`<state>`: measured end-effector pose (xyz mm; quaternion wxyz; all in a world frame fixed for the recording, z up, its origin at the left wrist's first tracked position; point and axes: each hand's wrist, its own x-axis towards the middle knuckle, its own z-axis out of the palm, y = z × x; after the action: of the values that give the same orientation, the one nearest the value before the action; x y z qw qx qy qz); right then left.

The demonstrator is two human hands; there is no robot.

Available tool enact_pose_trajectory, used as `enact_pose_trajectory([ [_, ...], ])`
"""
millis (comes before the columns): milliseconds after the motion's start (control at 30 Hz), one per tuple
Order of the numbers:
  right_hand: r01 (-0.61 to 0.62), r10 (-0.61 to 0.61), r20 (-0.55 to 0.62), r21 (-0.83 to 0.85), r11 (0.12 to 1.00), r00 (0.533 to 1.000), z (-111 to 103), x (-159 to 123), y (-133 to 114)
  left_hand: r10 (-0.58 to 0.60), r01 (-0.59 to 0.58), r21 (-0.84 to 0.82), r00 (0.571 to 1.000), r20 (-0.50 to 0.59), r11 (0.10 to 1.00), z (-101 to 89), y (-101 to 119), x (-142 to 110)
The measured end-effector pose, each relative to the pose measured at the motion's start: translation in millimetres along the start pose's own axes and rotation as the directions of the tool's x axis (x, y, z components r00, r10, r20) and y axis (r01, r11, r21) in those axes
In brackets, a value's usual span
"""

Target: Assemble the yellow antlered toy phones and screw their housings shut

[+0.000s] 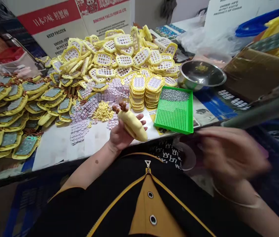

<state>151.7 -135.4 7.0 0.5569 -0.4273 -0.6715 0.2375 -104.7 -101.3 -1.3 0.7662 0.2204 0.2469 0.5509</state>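
Observation:
My left hand (118,135) is wrapped around a yellow plastic toy phone (132,122) with brown antlers, holding it above the table's front edge. Its smooth, rounded side faces up. My right hand (230,154) is off to the right, beyond the table edge, and smeared by motion, so its fingers are unclear. Behind the held toy phone lie small yellow pieces (103,111) and lilac-and-white keypads (84,120). Two stacks of yellow covers with keypads (138,86) stand beside a green tray (192,115) holding many small metal screws (174,94).
Perforated yellow covers (124,61) are heaped at the back. At left, yellow shells with grey panels (16,105) are piled up. A metal bowl (183,80) stands behind the tray, near a cardboard box (255,70). Printed cartons (55,26) form the back wall.

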Motion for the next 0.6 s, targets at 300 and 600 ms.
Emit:
enact_pose_trajectory([
  [300, 0.268, -0.285, 0.445, 0.101, 0.958, 0.849, 123.4, 16.1, -16.7, 0.195, -0.194, 0.240, 0.981, 0.022, 0.951, -25.9, 0.7, -55.0],
  [600, 0.400, -0.347, 0.727, 0.109, 0.910, 0.592, 168.8, 9.1, -3.6, 0.363, -0.227, 0.528, 0.916, -0.168, 0.818, -91.0, 38.8, -131.4],
])
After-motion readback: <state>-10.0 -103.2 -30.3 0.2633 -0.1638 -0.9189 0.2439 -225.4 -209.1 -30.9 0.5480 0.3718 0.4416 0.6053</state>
